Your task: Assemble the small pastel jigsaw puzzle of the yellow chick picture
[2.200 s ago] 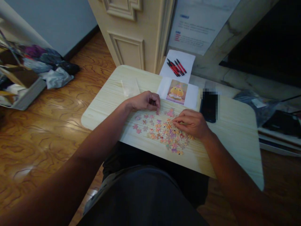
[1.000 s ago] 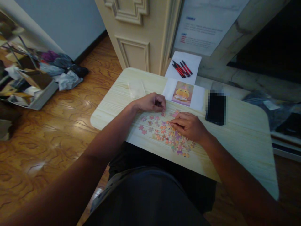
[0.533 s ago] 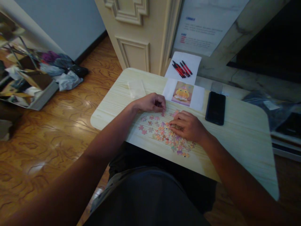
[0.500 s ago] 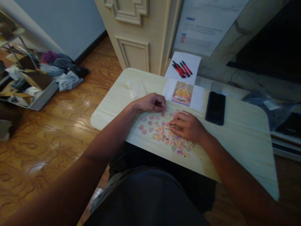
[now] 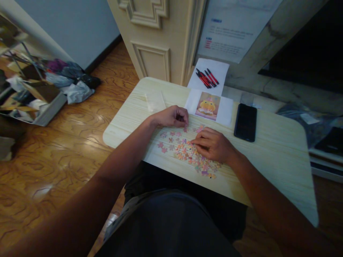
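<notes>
Loose jigsaw puzzle pieces [image 5: 187, 155] lie heaped near the front of the table [image 5: 281, 171], pink, orange and purple among them. My left hand [image 5: 175, 116] rests beyond the heap with its fingers curled, pinching a pink puzzle piece [image 5: 185, 129] at the tabletop. Over the right part of the heap is my right hand [image 5: 211, 144], thumb and fingertips brought together at an orange piece; whether it is gripped or just touched is hard to see. Several pink pieces [image 5: 162, 145] are spread out left of the heap. Behind the hands lies a sheet with a printed yellow cartoon picture [image 5: 207, 106].
A black phone [image 5: 245, 123] lies right of the picture sheet. Several red and black pens [image 5: 207, 78] rest on white paper at the back edge. A clear plastic sheet [image 5: 155, 101] is at the table's left. Bags and a box of clutter [image 5: 40, 103] stand on the floor.
My right hand's fingers have shifted slightly, with the fingertips now drawn together at the upper edge of the heap. My left hand has stayed almost still.
</notes>
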A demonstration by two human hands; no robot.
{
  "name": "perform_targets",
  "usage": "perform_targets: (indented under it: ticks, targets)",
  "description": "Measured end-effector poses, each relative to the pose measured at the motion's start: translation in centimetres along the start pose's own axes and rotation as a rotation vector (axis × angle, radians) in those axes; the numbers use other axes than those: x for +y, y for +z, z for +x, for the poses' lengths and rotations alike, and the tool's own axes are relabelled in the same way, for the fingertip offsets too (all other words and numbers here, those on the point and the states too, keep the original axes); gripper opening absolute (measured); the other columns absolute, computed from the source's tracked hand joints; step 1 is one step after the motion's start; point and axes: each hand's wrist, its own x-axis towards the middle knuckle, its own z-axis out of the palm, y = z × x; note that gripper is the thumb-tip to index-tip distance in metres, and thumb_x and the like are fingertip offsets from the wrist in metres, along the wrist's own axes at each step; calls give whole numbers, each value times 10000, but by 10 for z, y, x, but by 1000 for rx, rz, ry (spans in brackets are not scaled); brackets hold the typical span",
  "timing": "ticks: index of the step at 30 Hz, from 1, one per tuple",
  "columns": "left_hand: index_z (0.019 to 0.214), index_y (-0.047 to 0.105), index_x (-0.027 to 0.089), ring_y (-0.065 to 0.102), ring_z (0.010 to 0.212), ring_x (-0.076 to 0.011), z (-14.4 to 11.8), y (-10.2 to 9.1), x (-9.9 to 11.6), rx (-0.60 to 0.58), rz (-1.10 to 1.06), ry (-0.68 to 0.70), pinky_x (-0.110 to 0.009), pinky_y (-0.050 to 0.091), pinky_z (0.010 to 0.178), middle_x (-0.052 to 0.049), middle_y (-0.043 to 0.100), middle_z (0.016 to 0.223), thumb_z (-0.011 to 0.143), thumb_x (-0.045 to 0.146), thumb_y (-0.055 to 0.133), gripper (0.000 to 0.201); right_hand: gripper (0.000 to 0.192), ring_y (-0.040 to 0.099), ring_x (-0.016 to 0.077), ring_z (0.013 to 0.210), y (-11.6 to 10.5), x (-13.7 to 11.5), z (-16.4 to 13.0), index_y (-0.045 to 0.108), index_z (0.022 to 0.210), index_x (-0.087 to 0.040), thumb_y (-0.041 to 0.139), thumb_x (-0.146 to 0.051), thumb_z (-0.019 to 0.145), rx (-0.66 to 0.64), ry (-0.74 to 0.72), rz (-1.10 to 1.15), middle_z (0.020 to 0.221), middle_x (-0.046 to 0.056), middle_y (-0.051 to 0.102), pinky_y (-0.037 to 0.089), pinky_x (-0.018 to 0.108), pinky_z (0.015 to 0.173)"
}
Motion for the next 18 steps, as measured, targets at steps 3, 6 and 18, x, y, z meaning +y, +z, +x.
perform_targets:
  ticks: [3,6,18]
  targets:
    - [885,865,149,659,748,-105,0,0,0,-6,2,-2,-231,530,694,-48,737,880,861,280,891,136,248,705,241,918,0,-1,0,859,1159,-223,640,-165,1057,-2,3,3,967,68,766,604,439,873]
    - [876,860,150,645,730,-98,0,0,1,1,13,2,-225,518,684,-41,734,869,855,284,896,140,245,705,238,901,1,0,0,854,1154,-219,629,-174,1068,8,-5,6,952,65,760,608,435,858]
    - [893,869,150,642,724,-96,-1,-1,4,1,39,-6,-229,494,660,-51,744,903,865,286,869,138,199,763,274,1016,4,-1,0,798,1219,-241,672,-251,1066,3,75,115,1067,83,823,604,524,1055]
